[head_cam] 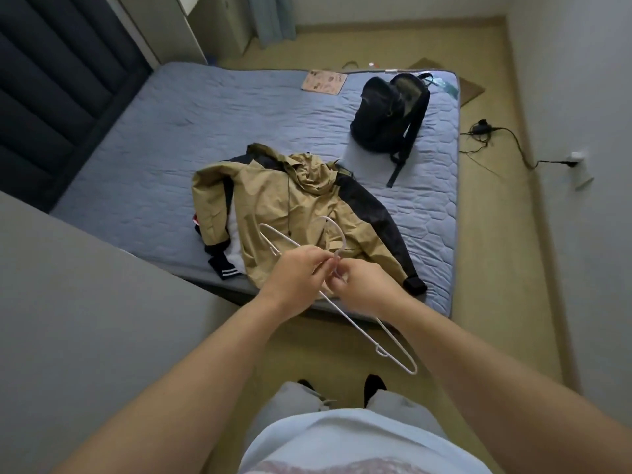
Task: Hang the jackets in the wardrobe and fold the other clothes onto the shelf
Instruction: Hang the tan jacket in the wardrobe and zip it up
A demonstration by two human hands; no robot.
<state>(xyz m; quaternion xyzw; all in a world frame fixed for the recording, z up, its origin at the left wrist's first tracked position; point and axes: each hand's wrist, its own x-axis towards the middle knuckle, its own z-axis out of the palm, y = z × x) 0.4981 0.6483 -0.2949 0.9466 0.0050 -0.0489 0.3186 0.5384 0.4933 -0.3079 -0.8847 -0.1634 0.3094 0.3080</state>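
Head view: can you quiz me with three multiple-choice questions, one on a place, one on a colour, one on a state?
1. Where is the black backpack? A) on the floor B) on the bed C) on a chair
2. What is the jacket mainly? A) red B) tan C) green
3. The white hanger is: A) on a rail B) lying flat on the bed C) held in both hands

Answers: 1 B, it sits on the bed's far right part. 2 B, its body is tan, its sleeves black. 3 C, the left hand and right hand pinch its neck.
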